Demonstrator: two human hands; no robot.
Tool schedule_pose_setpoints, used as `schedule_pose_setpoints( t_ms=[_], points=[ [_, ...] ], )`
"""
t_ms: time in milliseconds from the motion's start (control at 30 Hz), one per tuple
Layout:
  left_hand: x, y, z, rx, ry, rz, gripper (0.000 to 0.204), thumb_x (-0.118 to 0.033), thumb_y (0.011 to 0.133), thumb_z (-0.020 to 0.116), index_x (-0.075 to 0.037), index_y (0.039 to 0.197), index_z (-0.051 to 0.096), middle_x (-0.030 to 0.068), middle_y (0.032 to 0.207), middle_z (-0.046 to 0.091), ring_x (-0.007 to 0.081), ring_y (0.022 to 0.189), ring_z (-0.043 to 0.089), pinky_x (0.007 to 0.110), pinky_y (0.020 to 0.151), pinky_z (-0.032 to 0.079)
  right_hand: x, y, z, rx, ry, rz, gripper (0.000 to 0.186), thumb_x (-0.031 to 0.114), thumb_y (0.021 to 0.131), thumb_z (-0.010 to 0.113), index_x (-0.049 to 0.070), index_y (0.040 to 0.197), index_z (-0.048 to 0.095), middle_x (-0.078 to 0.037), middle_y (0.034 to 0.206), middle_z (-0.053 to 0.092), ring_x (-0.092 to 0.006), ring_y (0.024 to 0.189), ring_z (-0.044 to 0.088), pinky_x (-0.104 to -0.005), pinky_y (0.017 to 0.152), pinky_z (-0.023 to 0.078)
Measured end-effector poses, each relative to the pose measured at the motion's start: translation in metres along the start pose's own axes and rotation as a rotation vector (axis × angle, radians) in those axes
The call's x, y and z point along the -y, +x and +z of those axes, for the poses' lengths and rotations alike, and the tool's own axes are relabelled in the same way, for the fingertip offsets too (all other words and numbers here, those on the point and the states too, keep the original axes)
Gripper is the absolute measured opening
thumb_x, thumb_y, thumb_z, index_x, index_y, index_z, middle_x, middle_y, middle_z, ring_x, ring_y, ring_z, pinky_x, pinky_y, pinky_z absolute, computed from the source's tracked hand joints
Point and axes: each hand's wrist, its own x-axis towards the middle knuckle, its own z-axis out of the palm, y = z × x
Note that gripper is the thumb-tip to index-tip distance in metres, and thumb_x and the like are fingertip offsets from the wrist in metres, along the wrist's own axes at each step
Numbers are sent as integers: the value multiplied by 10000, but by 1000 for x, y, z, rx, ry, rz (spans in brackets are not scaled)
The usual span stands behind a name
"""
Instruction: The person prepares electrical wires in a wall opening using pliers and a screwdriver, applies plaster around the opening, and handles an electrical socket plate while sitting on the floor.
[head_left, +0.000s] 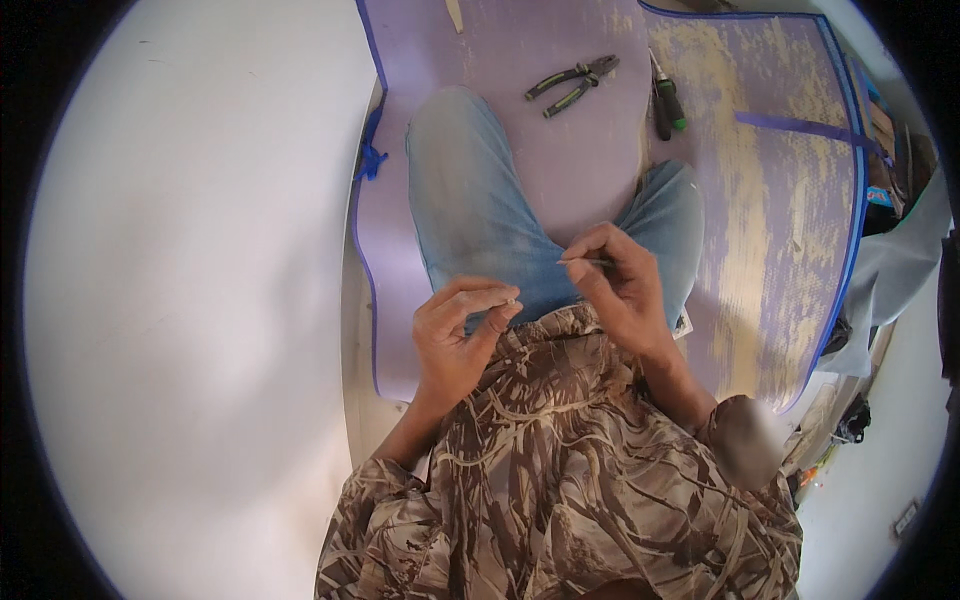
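Note:
Above my lap my left hand (462,322) is closed in a pinch, thumb against fingertips. A tiny whitish piece (512,302) shows between them, too small to name. My right hand (622,285) is a little farther off and to the right, also pinching. From its fingertips a thin, short sliver (564,262) points left toward my left hand; whether it is wire or something else I cannot make out. The two hands are apart. My jeans-covered legs (460,170) are bent beneath them.
Pliers (572,84) with black and green handles lie ahead on the worn purple mat (420,40). Right of them are screwdrivers (666,100) with dark and green handles. A white wall (200,250) rises at the left. Bags and grey sheeting (900,270) crowd the right edge.

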Motion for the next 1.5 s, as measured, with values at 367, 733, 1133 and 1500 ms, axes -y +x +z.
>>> schedule_pose_setpoints(
  t_ms=[367, 733, 1133, 1500],
  points=[
    [11, 4, 8, -11, 29, 49, 214, 91, 794, 723, -22, 975, 715, 109, 952, 685, 175, 834, 679, 271, 698, 550, 20, 0, 9, 125, -219, -248, 141, 12, 817, 690, 23, 957, 688, -86, 750, 584, -191, 612, 522, -302, 530, 402],
    [14, 5, 7, 9, 75, 75, 232, 81, 775, 737, -32, 978, 722, 105, 919, 680, 191, 828, 677, 284, 701, 525, 25, 2, 12, 174, -313, -203, 157, 2, 793, 686, 22, 948, 678, -121, 770, 608, -279, 672, 583, -357, 569, 454],
    [34, -5, -5, 254, 394, 73, 147, 34, 811, 689, -28, 944, 701, 109, 853, 641, 275, 773, 633, 341, 683, 496, -22, 2, 5, 383, -435, -199, 128, 25, 782, 678, 15, 906, 646, -132, 865, 629, -343, 807, 604, -428, 709, 484],
    [25, 6, 19, 147, 185, -153, 125, -61, 900, 667, 16, 995, 691, 108, 842, 626, 184, 779, 597, 298, 708, 470, -36, 4, 10, 89, -411, -195, 95, -1, 833, 683, 5, 923, 652, -104, 783, 615, -232, 736, 596, -346, 634, 467]
  ],
)
